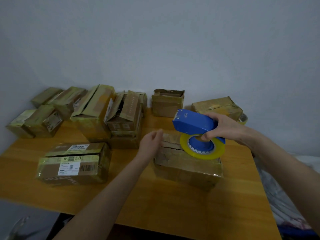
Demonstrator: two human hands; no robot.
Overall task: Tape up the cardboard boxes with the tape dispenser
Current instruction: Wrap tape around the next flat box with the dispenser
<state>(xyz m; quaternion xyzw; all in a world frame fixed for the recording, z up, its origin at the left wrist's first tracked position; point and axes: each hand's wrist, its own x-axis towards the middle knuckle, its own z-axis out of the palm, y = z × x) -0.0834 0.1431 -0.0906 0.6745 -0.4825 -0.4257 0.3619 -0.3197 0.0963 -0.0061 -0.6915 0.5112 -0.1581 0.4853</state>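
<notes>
- Gripping the blue tape dispenser (194, 122) by its handle, the right hand (223, 126) has its fingers curled tight round it, with the fingertips reaching down to the hub of the yellowish tape roll (202, 154).
- The dispenser hangs over the near cardboard box (187, 167), its nose pointing left and away. The roll sits low over the right part of the box top. Whether it touches the cardboard cannot be told.
- The left hand (152, 141) holds nothing, its fingers loosely together and slightly bent. It is at the upper left edge of the same box. The hand is blurred, so contact is unclear.
- That box stands on the orange-brown desk (155, 196), right of centre, with creased top flaps and a dark seam between them.
- A labelled box (74, 163) lies well apart to the left, wrapped in glossy tape and carrying white shipping labels.
- Along the wall at the back stand more boxes: a crowded group (97, 111) on the left, an open-topped box (167, 103) in the middle, and a taped box (217, 106) behind the dispenser.
- A spare tape roll (243, 118) shows just beside that taped box, at its right.
</notes>
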